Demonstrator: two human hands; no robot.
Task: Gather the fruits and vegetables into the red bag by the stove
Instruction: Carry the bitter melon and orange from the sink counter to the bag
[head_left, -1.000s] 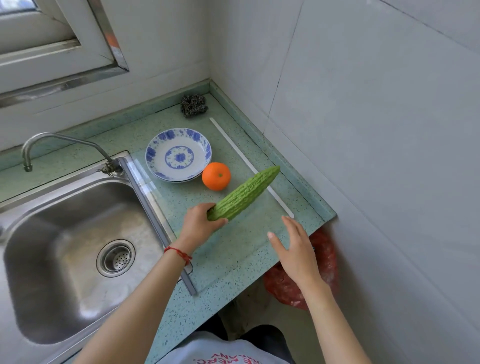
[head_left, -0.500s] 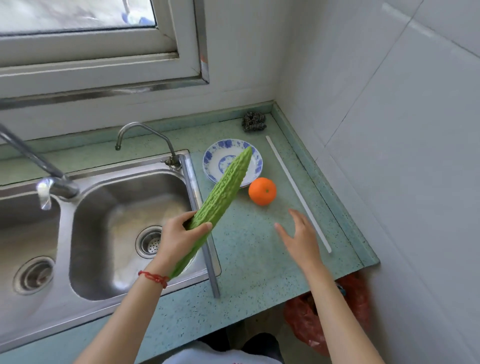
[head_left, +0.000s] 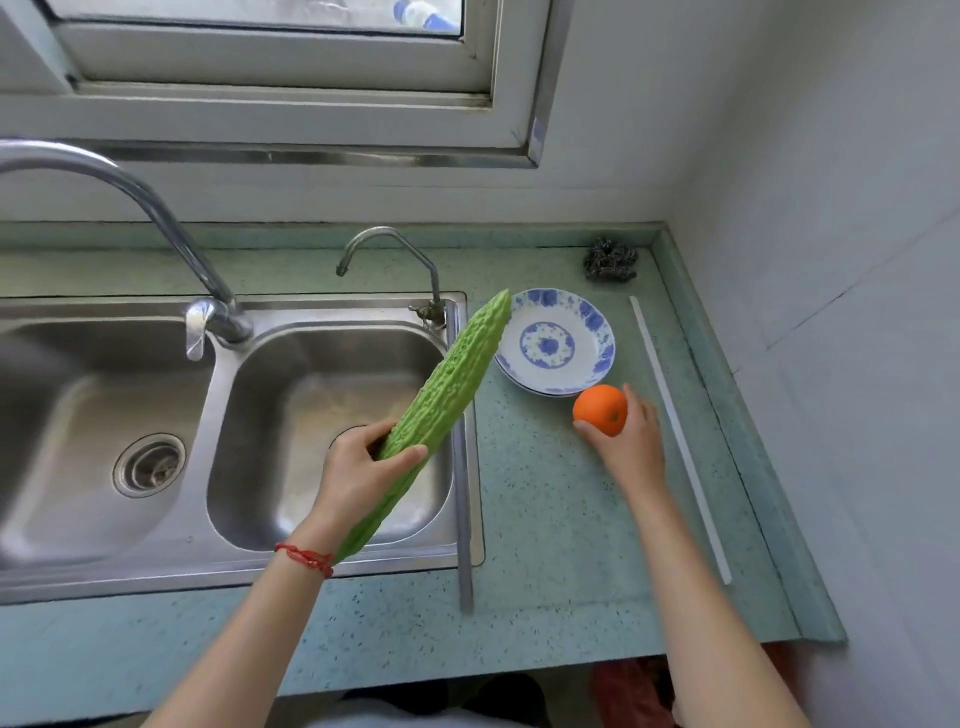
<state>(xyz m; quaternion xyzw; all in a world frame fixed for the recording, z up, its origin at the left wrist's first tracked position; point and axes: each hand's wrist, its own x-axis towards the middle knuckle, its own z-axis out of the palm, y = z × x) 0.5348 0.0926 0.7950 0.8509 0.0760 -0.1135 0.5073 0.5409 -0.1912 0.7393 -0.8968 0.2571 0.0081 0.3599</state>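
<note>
The left hand (head_left: 358, 467) is wrapped around a bitter gourd (head_left: 441, 410), fingers curled over the top and thumb pressed along the side, gripping it somewhere below the middle. The gourd sits at a slant in the air above the right basin of the steel sink (head_left: 332, 431), its pointed tip up near the rim of the blue-and-white plate (head_left: 558, 345), its lower end poking out past the wrist by the red string bracelet (head_left: 306, 558).

The right hand (head_left: 631, 447) is cupped loosely around an orange (head_left: 601, 409), thumb under the near side and fingers round the far side, touching it. Can't tell if the orange is lifted or resting on the green speckled desk (head_left: 545, 545). It's just in front of the plate, almost touching the rim.

A bit of red bag (head_left: 631, 691) shows below the desk's front edge, under the right forearm, mostly cut off by the bottom of the view and blurry, so the opening isn't visible. No stove in view.

Behind the plate, in the corner, there's a steel wool scrubber (head_left: 610, 260). A thin white strip (head_left: 680, 441) lies on the desk to the right of the plate. The sink's left basin is partly cut off at the edge.
</note>
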